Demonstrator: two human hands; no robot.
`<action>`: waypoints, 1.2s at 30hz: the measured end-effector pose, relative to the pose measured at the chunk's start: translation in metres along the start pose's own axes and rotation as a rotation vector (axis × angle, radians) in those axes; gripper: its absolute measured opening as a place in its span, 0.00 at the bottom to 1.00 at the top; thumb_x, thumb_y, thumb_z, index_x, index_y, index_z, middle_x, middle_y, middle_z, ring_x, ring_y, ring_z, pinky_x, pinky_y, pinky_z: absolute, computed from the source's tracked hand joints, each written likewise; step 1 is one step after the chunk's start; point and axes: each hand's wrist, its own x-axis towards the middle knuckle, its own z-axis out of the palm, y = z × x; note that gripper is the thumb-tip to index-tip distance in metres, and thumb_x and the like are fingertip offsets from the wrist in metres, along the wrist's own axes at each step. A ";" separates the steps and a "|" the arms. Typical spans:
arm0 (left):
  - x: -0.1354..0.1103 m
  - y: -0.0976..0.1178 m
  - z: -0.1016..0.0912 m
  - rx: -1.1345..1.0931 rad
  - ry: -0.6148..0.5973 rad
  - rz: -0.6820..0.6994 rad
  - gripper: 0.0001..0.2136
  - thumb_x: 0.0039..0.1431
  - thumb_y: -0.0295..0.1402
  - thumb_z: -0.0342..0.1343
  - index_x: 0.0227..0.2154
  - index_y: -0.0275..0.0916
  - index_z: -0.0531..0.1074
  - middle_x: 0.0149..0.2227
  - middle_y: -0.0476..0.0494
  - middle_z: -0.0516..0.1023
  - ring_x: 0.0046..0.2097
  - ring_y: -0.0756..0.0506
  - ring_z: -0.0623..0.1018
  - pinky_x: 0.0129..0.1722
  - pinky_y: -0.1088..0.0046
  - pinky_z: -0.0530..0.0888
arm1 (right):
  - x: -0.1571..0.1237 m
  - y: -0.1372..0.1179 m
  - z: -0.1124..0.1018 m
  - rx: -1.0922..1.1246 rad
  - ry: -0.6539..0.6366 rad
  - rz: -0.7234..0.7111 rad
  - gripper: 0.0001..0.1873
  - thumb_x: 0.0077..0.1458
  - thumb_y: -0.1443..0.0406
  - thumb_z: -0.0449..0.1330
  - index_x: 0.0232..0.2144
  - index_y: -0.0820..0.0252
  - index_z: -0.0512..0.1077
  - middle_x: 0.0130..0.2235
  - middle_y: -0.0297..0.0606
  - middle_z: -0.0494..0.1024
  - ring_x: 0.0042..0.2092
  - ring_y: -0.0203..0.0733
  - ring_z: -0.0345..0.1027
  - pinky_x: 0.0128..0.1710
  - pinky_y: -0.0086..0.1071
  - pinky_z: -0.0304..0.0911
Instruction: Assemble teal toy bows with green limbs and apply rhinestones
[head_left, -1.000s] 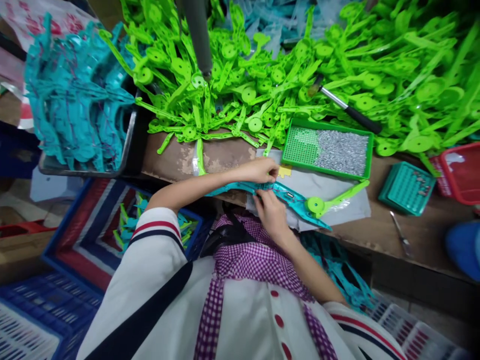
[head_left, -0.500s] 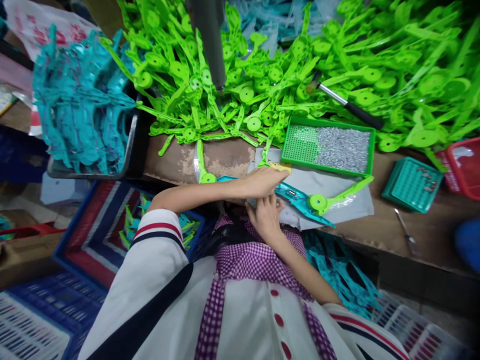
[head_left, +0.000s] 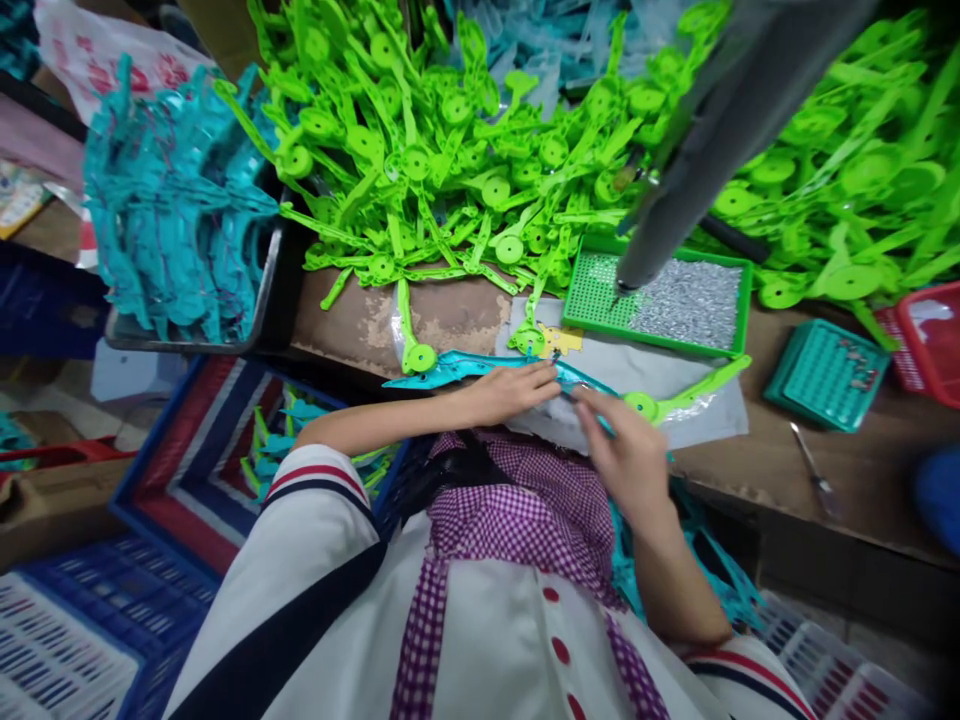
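A long teal plastic part with a green disc-ended part joined to it lies on a white sheet at the bench's front edge. My left hand presses on its middle with the fingers closed over it. My right hand hovers just to the right, fingers loosely spread, fingertips touching the teal part and holding nothing I can see. A blurred grey hanging tool slants down from the upper right, its tip over a green tray of small silver screws.
A big heap of green parts covers the back of the bench. Stacked teal parts fill a metal tray at left. A small teal tray, a red basket and tweezers lie at right. Blue crates stand below.
The grey hanging tool has swung from the upper left to the right, over the screw tray. My right hand has shifted right and opened. The teal part now lies further left.
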 end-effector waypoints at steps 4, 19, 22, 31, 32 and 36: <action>0.000 -0.011 0.007 0.051 0.021 0.110 0.13 0.68 0.19 0.46 0.46 0.38 0.72 0.58 0.36 0.77 0.65 0.43 0.73 0.47 0.70 0.81 | 0.041 0.034 -0.010 -0.049 -0.037 -0.154 0.19 0.69 0.65 0.50 0.59 0.54 0.72 0.59 0.48 0.77 0.59 0.51 0.72 0.57 0.49 0.70; -0.005 -0.027 0.013 -0.060 0.113 0.225 0.15 0.63 0.16 0.49 0.43 0.36 0.76 0.57 0.34 0.78 0.63 0.44 0.75 0.53 0.69 0.81 | 0.063 0.055 -0.004 -0.276 -0.408 -0.372 0.17 0.68 0.62 0.52 0.55 0.52 0.74 0.50 0.43 0.81 0.51 0.50 0.72 0.54 0.49 0.56; -0.006 -0.027 0.017 -0.059 0.106 0.217 0.14 0.65 0.17 0.48 0.43 0.37 0.77 0.59 0.35 0.78 0.63 0.45 0.75 0.53 0.69 0.81 | 0.059 0.056 -0.003 -0.357 -0.355 -0.353 0.16 0.70 0.62 0.50 0.50 0.52 0.76 0.48 0.44 0.81 0.47 0.50 0.71 0.48 0.47 0.57; -0.018 -0.018 0.025 0.023 0.286 -0.145 0.09 0.71 0.30 0.50 0.42 0.40 0.77 0.57 0.39 0.78 0.60 0.41 0.77 0.56 0.56 0.76 | 0.051 0.065 0.020 -0.117 -0.203 -0.128 0.14 0.69 0.61 0.52 0.44 0.56 0.78 0.44 0.44 0.82 0.46 0.49 0.75 0.45 0.42 0.66; -0.020 -0.016 0.027 0.015 0.299 -0.172 0.09 0.71 0.31 0.51 0.42 0.41 0.77 0.57 0.39 0.79 0.59 0.41 0.77 0.55 0.56 0.75 | 0.052 0.064 0.025 -0.081 -0.186 -0.116 0.13 0.69 0.61 0.53 0.43 0.56 0.78 0.44 0.43 0.83 0.46 0.49 0.75 0.45 0.41 0.66; -0.027 -0.005 0.034 -0.005 0.345 -0.223 0.08 0.71 0.32 0.53 0.41 0.41 0.78 0.55 0.40 0.80 0.58 0.42 0.77 0.55 0.57 0.71 | 0.056 0.062 0.039 -0.115 -0.162 -0.138 0.12 0.69 0.61 0.55 0.41 0.56 0.79 0.40 0.41 0.83 0.43 0.47 0.75 0.44 0.41 0.59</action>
